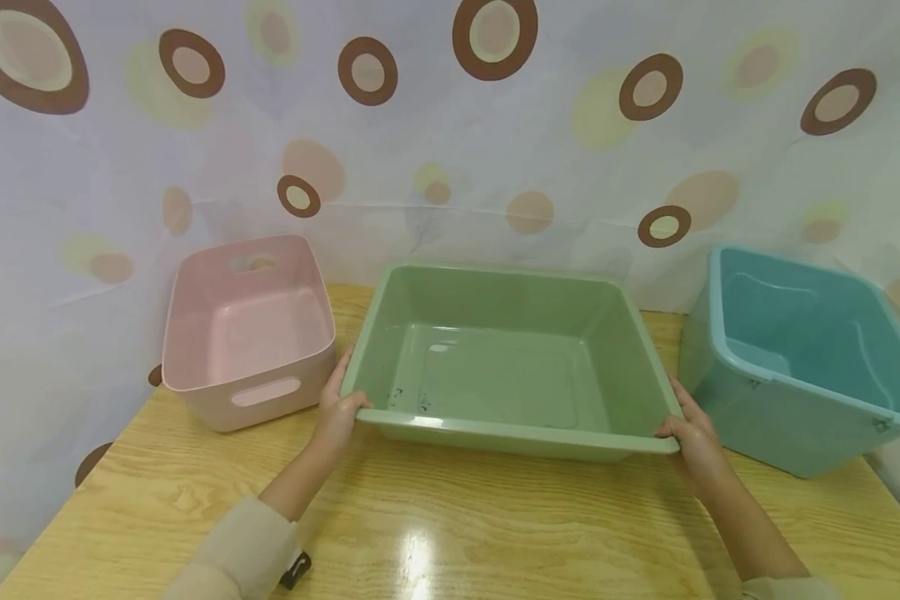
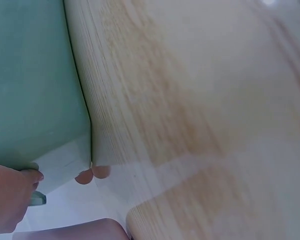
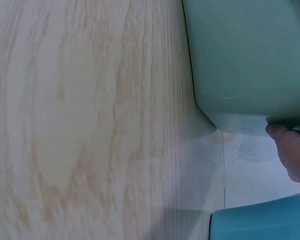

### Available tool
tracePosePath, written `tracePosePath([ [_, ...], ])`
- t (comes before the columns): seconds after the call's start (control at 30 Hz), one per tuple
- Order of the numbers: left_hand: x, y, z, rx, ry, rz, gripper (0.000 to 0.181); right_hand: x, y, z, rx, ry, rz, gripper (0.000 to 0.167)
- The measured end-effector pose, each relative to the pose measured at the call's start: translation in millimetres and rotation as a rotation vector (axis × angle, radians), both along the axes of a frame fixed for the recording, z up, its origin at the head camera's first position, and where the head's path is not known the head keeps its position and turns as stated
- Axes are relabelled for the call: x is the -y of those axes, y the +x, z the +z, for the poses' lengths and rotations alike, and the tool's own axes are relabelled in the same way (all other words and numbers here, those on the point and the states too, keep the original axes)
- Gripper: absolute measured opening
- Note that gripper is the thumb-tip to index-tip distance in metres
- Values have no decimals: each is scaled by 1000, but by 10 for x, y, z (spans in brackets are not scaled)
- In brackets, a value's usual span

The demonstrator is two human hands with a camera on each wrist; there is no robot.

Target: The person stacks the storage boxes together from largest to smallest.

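Note:
A wide green plastic basin [image 1: 506,375] sits in the middle of the wooden table, with a few dark specks on its floor at the near left. My left hand [image 1: 337,412] grips its rim at the near left corner, thumb over the edge. On the near right corner my right hand [image 1: 693,433] holds the rim the same way. The left wrist view shows the left hand [image 2: 10,197] at the basin's green side wall [image 2: 35,90]. In the right wrist view, fingers of the right hand [image 3: 292,152] touch the basin [image 3: 250,60] under its rim.
To the left stands a pink bin [image 1: 251,333] with handle slots, close to the left hand. A taller blue bin [image 1: 810,367] is at the right, near the right hand. A small black object [image 1: 296,571] lies by the left sleeve. Behind hangs a patterned cloth [image 1: 435,125].

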State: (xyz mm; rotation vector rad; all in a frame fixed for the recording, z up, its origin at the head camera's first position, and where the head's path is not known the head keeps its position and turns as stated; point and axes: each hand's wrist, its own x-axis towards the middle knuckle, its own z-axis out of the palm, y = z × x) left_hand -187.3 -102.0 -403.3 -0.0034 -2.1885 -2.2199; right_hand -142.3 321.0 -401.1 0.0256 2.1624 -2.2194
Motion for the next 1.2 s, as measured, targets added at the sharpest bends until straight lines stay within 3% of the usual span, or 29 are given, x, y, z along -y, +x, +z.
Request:
tracePosePath([
  [1.2,21,113,-4,-45,58,-39,92,-9,61,-77,-87,-43,50,84],
])
